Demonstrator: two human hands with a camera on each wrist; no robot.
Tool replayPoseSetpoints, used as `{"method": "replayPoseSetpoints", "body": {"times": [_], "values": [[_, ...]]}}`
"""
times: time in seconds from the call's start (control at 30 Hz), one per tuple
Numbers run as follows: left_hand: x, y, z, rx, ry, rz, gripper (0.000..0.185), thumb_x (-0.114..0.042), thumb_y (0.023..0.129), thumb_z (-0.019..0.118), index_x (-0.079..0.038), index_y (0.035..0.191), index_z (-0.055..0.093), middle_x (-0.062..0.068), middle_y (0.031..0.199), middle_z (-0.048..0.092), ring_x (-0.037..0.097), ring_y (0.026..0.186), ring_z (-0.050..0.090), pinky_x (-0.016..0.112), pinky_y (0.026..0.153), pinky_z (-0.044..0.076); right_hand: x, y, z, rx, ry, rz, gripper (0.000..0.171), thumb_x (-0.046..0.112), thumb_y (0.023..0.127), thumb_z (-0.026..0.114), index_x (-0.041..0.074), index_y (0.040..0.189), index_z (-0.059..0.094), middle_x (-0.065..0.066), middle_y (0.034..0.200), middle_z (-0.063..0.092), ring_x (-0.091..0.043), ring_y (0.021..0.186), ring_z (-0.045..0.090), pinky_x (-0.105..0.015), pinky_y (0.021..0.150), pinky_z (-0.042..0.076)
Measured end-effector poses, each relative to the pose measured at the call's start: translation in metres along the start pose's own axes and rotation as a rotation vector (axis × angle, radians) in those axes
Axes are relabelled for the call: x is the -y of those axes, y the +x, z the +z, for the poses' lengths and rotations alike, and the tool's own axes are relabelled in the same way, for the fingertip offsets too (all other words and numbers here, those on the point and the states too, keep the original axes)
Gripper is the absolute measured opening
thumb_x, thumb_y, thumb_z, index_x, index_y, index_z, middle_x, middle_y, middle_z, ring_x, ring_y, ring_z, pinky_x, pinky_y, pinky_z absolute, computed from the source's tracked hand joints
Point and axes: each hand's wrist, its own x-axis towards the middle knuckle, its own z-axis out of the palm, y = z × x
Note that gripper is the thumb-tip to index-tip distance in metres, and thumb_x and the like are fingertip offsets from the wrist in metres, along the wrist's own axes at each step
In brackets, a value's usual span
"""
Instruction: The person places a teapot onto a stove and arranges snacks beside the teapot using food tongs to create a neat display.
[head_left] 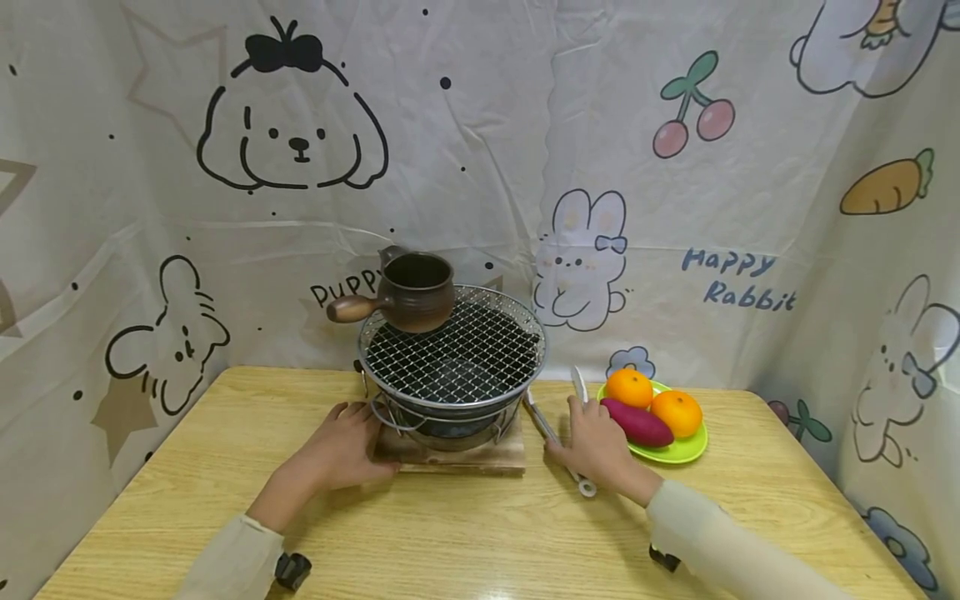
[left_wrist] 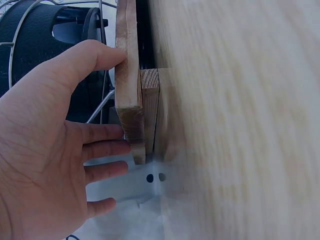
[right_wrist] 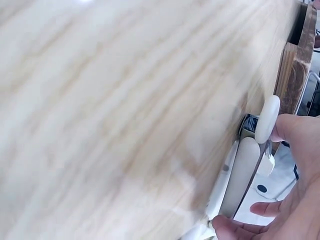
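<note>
A small round grill (head_left: 457,350) with a wire mesh top stands on a wooden base (head_left: 457,457) at the table's middle. A brown clay pot (head_left: 412,292) with a side handle sits on the mesh's back left. My left hand (head_left: 345,446) rests at the base's left corner. In the left wrist view the left hand (left_wrist: 60,130) has its thumb on the board (left_wrist: 127,90) and its fingers straight beside the edge. My right hand (head_left: 596,442) lies over tongs (head_left: 543,423) just right of the grill. In the right wrist view, thumb and fingers curl round the tongs (right_wrist: 245,175).
A green plate (head_left: 686,450) to the right holds two oranges (head_left: 630,387) and a purple sweet potato (head_left: 637,422). The wooden table (head_left: 450,533) is backed and flanked by a cartoon-printed cloth (head_left: 525,167). Bare tabletop lies in front of the grill.
</note>
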Motion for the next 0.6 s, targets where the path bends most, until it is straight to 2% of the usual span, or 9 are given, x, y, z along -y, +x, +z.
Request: {"method": "replayPoseSetpoints", "body": {"times": [0.2, 0.37, 0.47, 0.6], "values": [[-0.0005, -0.0009, -0.0023, 0.005, -0.010, -0.006, 0.089, -0.057, 0.079, 0.073, 0.004, 0.143, 0.054, 0.023, 0.143, 0.057, 0.043, 0.130, 0.054, 0.066, 0.110, 0.039, -0.0008, 0.0004, -0.0038, 0.045, -0.028, 0.000, 0.089, 0.054, 0.085, 0.072, -0.007, 0.144, 0.044, -0.030, 0.114, 0.057, -0.038, 0.091, 0.057, -0.043, 0.060, 0.055], [-0.0023, -0.0016, -0.0031, -0.005, -0.023, -0.003, 0.089, -0.056, 0.079, 0.073, 0.003, 0.142, 0.054, 0.022, 0.141, 0.058, 0.043, 0.129, 0.054, 0.066, 0.110, 0.039, 0.0010, 0.0008, -0.0005, 0.076, -0.080, 0.037, 0.098, 0.063, 0.086, 0.067, -0.007, 0.149, 0.038, -0.033, 0.123, 0.056, -0.043, 0.101, 0.059, -0.047, 0.068, 0.058], [-0.0026, -0.0019, -0.0032, -0.014, -0.016, 0.005, 0.090, -0.057, 0.078, 0.074, 0.004, 0.142, 0.055, 0.022, 0.139, 0.059, 0.042, 0.128, 0.055, 0.066, 0.109, 0.040, 0.0018, 0.0018, 0.0023, 0.082, -0.099, 0.053, 0.100, 0.066, 0.086, 0.065, -0.008, 0.149, 0.037, -0.032, 0.124, 0.056, -0.043, 0.104, 0.059, -0.048, 0.072, 0.058], [-0.0025, -0.0021, -0.0036, -0.011, -0.009, 0.006, 0.091, -0.058, 0.079, 0.073, 0.004, 0.142, 0.054, 0.022, 0.140, 0.059, 0.042, 0.128, 0.055, 0.066, 0.110, 0.040, 0.0024, 0.0029, 0.0052, 0.071, -0.112, 0.047, 0.099, 0.065, 0.087, 0.065, -0.008, 0.148, 0.037, -0.032, 0.122, 0.057, -0.043, 0.102, 0.059, -0.048, 0.071, 0.058]]}}
